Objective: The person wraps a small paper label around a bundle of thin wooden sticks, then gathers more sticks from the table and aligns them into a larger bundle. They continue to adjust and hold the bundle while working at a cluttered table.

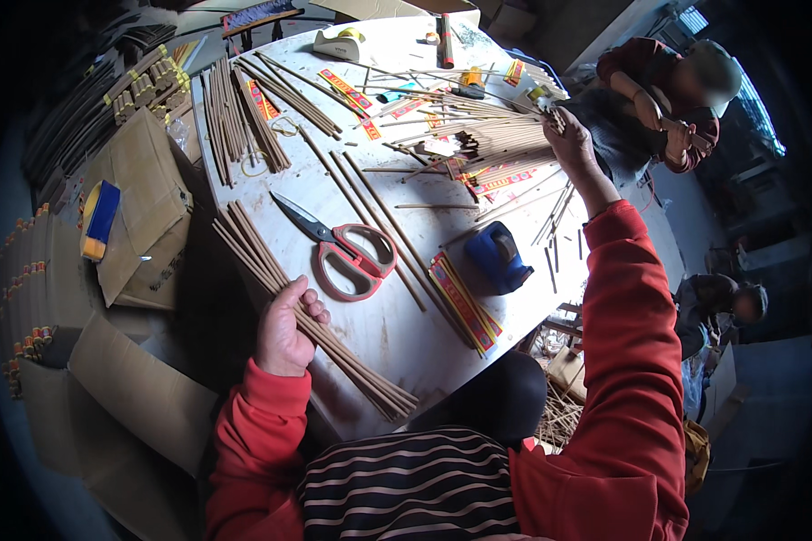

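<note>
Gripping brown stick bundle (341,353): left hand (286,334), fingers curled; right hand (571,144) closed on ends of piled sticks (512,140).

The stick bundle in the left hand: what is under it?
White tabletop shows beside the bundle; what lies directly beneath it, and under the left hand, is covered and cannot be seen.

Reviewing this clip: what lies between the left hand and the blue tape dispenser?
In the head view, from the left hand toward the blue tape dispenser: red-handled scissors, long brown sticks, then red-and-yellow strips.
</note>
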Available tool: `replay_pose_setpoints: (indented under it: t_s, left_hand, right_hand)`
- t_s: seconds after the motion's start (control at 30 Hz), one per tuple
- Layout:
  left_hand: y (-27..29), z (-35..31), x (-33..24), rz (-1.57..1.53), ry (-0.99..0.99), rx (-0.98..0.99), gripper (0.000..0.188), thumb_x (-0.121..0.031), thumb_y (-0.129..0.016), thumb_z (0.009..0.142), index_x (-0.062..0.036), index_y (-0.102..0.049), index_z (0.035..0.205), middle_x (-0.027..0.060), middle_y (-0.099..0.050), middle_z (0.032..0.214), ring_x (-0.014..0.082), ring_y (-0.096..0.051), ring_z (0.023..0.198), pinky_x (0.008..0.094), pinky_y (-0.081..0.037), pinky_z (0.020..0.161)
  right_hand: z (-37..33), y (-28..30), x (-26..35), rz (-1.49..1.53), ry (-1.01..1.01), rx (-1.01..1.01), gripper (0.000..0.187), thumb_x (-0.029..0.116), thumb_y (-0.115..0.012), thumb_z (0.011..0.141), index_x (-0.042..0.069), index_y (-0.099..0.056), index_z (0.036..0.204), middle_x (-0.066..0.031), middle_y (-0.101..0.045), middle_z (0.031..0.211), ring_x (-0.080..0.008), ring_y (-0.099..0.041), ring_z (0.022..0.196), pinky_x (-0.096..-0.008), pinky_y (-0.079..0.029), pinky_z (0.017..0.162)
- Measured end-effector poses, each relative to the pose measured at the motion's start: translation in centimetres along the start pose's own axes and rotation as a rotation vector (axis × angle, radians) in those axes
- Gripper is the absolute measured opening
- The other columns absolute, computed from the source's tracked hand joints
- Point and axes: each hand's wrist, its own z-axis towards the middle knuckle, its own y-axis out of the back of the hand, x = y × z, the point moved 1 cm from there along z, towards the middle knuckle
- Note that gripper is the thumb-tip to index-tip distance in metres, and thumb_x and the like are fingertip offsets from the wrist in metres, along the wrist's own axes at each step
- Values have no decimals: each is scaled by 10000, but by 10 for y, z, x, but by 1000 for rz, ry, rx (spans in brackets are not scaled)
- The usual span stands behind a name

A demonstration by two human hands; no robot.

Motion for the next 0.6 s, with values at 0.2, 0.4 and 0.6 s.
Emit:
replay_pose_setpoints:
  t_s: [0.2,0.4,0.6]
  left_hand:
    - [0,-6,6,-2,-17,19,123,-136,-552,846,-98,-475,758,-2,-455,628,118,-424,533,267,-378,535]
    - [-6,-22,12,-11,-17,0,164,-154,-536,862,-106,-437,741,-5,-441,626,116,-408,528,254,-369,521]
    - [-2,-35,23,-15,-32,42,177,-157,-539,861,-102,-437,726,-3,-442,628,118,-409,537,252,-368,528]
  right_hand:
    - [12,42,14,290,-65,-200,174,158,-617,818,37,-584,939,-34,-613,756,-88,-561,696,-233,-452,660]
    - [11,75,33,545,-153,-340,121,180,-635,813,70,-607,855,17,-582,773,-64,-529,733,-232,-434,696]
    - [6,111,39,1004,-17,-583,76,104,-636,790,43,-591,788,-29,-583,738,-121,-557,703,-255,-437,683]
